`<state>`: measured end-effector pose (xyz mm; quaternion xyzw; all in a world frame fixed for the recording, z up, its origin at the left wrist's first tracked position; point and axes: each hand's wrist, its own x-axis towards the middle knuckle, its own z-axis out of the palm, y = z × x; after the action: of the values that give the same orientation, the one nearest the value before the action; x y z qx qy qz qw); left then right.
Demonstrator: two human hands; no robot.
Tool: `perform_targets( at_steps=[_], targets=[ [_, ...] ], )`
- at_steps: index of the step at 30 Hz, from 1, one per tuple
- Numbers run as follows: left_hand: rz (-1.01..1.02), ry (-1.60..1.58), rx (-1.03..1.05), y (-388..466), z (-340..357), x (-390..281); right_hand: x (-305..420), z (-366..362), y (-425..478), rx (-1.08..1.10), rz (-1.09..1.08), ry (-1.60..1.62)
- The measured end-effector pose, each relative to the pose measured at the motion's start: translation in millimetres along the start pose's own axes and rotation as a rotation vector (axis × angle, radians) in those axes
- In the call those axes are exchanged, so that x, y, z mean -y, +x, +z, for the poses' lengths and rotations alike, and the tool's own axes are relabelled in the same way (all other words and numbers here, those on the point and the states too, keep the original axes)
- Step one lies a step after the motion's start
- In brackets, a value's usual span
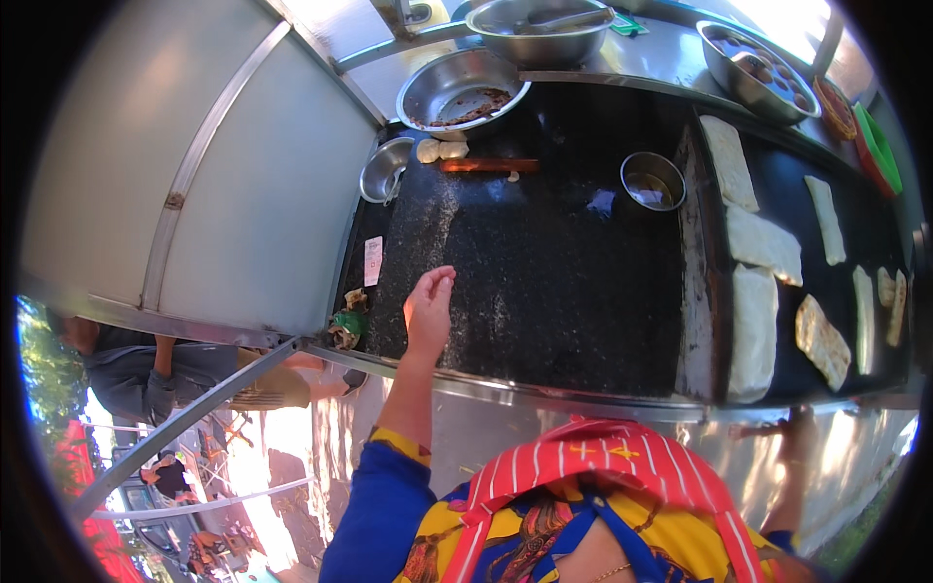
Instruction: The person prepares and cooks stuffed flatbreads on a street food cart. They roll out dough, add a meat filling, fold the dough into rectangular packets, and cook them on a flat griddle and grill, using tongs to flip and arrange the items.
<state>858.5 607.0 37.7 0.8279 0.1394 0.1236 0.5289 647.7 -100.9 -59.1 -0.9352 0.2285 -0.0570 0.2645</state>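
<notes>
My left hand (428, 313) is over the near left part of a black work surface (554, 291) dusted with flour. Its fingers are together, the thumb close against them, and nothing shows in them. At the lower right, my right hand (798, 431) is in shade beyond the near edge of the griddle (794, 280). It appears to grip a brown stick-like object (754, 431) whose far end is hidden. Several pale rectangular filled flatbreads (754, 331) lie on the griddle, with a browned piece (822, 342) and narrow strips (824, 218) beside them.
Dough balls (441, 150) and a wooden rolling pin (488, 166) lie before a steel basin (466, 95) with brown filling. A small oil pot (652, 181) stands near the griddle. A steel bowl (386, 171) and crumpled waste (350, 321) are at left. A metal strut (189, 430) slants at lower left.
</notes>
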Motion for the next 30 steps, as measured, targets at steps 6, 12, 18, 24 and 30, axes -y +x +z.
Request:
perform_targets(
  at_steps=[6, 12, 18, 24, 30],
  targets=[
    [0.017, 0.357, -0.056, 193, -4, 72, -54, 6, -11, -0.078, 0.316, 0.423],
    [0.015, 0.554, 0.009, 336, 0, 101, 35, -2, -95, -0.377, 0.511, -0.311],
    [0.266, 0.673, 0.008, 436, 28, 154, 96, 83, -202, 0.058, 0.412, -0.298],
    [0.212, 0.344, 0.298, 383, 29, 121, 301, 141, -190, 0.365, 0.232, -0.111],
    [0.537, 0.281, 0.178, 383, 3, 129, 398, 183, -124, 0.316, 0.086, -0.205]
  ],
)
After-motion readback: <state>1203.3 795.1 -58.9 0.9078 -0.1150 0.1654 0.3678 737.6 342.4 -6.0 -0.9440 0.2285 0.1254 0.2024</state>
